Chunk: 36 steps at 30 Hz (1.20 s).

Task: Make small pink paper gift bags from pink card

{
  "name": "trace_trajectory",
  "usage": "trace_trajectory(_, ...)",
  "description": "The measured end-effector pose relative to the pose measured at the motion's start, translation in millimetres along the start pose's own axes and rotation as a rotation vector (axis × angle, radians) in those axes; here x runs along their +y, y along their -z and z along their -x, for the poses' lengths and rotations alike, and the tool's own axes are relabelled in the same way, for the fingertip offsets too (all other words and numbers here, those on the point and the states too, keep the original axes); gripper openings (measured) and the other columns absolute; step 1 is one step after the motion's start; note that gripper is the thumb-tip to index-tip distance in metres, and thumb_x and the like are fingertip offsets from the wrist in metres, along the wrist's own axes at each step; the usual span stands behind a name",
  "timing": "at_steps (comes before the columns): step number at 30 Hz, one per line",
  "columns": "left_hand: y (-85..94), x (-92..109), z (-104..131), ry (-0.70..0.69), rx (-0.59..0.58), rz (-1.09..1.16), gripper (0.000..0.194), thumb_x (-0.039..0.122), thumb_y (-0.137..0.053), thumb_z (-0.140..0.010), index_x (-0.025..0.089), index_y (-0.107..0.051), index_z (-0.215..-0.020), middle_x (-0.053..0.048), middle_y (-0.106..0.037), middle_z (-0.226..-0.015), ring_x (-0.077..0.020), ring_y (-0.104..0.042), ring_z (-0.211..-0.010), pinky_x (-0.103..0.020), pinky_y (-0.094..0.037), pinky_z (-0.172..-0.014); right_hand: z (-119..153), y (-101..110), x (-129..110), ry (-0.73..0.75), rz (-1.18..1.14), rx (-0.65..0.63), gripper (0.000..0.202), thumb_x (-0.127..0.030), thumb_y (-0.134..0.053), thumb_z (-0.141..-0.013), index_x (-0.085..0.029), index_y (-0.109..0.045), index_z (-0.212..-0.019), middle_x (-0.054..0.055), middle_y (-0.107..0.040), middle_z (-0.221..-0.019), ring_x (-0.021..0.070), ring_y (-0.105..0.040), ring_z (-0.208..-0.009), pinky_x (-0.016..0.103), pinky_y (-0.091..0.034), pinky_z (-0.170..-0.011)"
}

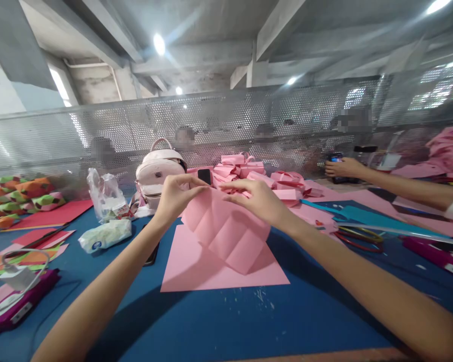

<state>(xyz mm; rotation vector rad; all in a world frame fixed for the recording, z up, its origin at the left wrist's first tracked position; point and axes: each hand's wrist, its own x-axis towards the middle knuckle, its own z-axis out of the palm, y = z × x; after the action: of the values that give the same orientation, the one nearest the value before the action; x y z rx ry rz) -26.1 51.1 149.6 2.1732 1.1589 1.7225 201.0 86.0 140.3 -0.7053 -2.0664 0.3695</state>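
Between my two hands hangs a creased pink paper sheet [230,231], curved and marked with diagonal fold lines. My left hand [179,193] pinches its upper left edge between thumb and fingers. On the upper right, my right hand [251,196] has its fingers bent at the paper's top edge, thumb and fingertips close together. Beneath the raised sheet, a flat pink sheet [184,271] lies on the blue table [219,327]. The fingertips of my right hand are partly blurred.
Behind stand a white backpack [160,168] and a pile of folded pink paper [237,168]. Left are a plastic bag [109,196], a tissue pack [105,236] and a purple power strip [22,301]. At right, another person's hand [345,168] holds a phone near teal paper [373,218].
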Motion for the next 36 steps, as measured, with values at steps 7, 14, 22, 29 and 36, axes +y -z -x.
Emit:
trace_trajectory(7, -9.0, 6.7, -15.9, 0.005, -0.056, 0.031, 0.004, 0.019, -0.076, -0.078, 0.017, -0.080, -0.079, -0.003, -0.078, -0.078, -0.0177, -0.071, -0.076, -0.025, -0.053, -0.071, -25.6, -15.6, 1.1, -0.052, -0.117, -0.051, 0.015, -0.032, -0.072, -0.085, -0.021, -0.082, -0.087, 0.004, -0.080, -0.085, 0.0236, -0.073, -0.084, 0.034, -0.053, -0.075)
trace_trajectory(14, -13.8, -26.6, -14.5, 0.185, -0.214, 0.036, 0.023, 0.031, -0.069, -0.094, 0.013, -0.068, -0.109, -0.007, -0.070, -0.109, -0.0203, -0.069, -0.095, -0.039, -0.058, -0.085, -22.1, -15.2, 29.8, -0.127, -0.283, -0.059, 0.016, -0.033, -0.074, -0.080, -0.019, -0.081, -0.084, 0.005, -0.080, -0.085, 0.0220, -0.072, -0.081, 0.033, -0.056, -0.074)
trace_trajectory(22, -8.9, -64.0, -16.1, 0.442, -0.388, -0.015, 0.032, 0.035, -0.066, -0.096, 0.015, -0.063, -0.121, -0.008, -0.064, -0.123, -0.0242, -0.066, -0.102, -0.040, -0.058, -0.084, -23.1, -18.0, 71.0, -0.254, -0.325, 0.013, 0.023, -0.033, -0.067, -0.095, -0.014, -0.068, -0.107, 0.005, -0.070, -0.106, 0.0202, -0.069, -0.092, 0.039, -0.058, -0.082)
trace_trajectory(29, -5.1, -90.6, -13.0, 0.622, -0.412, 0.071, 0.034, 0.035, -0.064, -0.098, 0.016, -0.060, -0.126, -0.010, -0.062, -0.126, -0.0242, -0.065, -0.106, -0.044, -0.057, -0.088, -23.3, -19.3, 99.9, -0.348, -0.410, 0.133, 0.033, -0.036, -0.063, -0.098, -0.017, -0.061, -0.124, 0.009, -0.064, -0.125, 0.0235, -0.066, -0.104, 0.044, -0.057, -0.088)
trace_trajectory(36, -1.1, -101.8, -12.0, 0.703, -0.409, 0.154, 0.034, 0.034, -0.064, -0.098, 0.016, -0.060, -0.127, -0.010, -0.062, -0.126, -0.0238, -0.065, -0.106, -0.044, -0.057, -0.089, -24.8, -21.1, 110.8, -0.388, -0.493, 0.215, 0.034, -0.036, -0.063, -0.098, -0.017, -0.061, -0.126, 0.009, -0.063, -0.127, 0.0240, -0.065, -0.106, 0.045, -0.057, -0.089)
